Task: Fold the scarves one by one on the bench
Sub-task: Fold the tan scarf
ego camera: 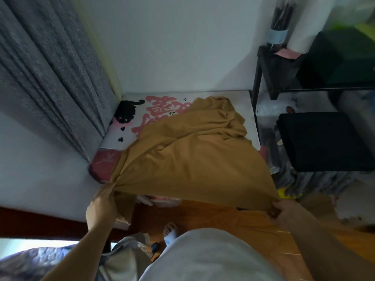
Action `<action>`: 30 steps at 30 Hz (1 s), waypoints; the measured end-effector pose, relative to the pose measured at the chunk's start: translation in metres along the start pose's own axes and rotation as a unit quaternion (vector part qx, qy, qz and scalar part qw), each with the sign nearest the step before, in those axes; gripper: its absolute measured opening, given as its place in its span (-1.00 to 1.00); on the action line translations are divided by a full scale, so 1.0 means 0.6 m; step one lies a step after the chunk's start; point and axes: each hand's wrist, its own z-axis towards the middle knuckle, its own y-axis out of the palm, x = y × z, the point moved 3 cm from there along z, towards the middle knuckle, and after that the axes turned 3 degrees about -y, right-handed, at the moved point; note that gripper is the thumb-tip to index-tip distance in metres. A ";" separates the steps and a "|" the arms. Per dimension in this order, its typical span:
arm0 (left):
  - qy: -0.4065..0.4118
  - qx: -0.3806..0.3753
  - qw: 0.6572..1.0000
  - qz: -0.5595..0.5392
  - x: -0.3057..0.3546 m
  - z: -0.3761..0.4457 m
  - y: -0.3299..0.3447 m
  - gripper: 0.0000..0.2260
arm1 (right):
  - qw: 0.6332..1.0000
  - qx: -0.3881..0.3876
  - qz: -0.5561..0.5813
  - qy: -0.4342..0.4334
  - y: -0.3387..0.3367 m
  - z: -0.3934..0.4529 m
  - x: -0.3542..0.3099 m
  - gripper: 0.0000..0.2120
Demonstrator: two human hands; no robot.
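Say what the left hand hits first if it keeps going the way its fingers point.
The left hand pinches a corner of the mustard scarf, fingers pointing up and away. Straight on it would likely meet the bench's near pink corner, just beyond the fingertips. Depth is unclear, so it might pass just above it.

Bench top (248,110): large pink characters (162,110) were printed on its white cover, upside down from where I stood and partly hidden under the mustard scarf (192,155); I could not read them. Beside them I noted a black cat drawing (125,112) and small black hearts (121,139). No other legible text, brand or number.
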 end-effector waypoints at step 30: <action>0.157 0.084 0.978 0.112 0.482 0.642 -0.802 -0.61 | 0.841 -0.099 0.037 -0.531 0.254 -0.790 -0.696 -0.83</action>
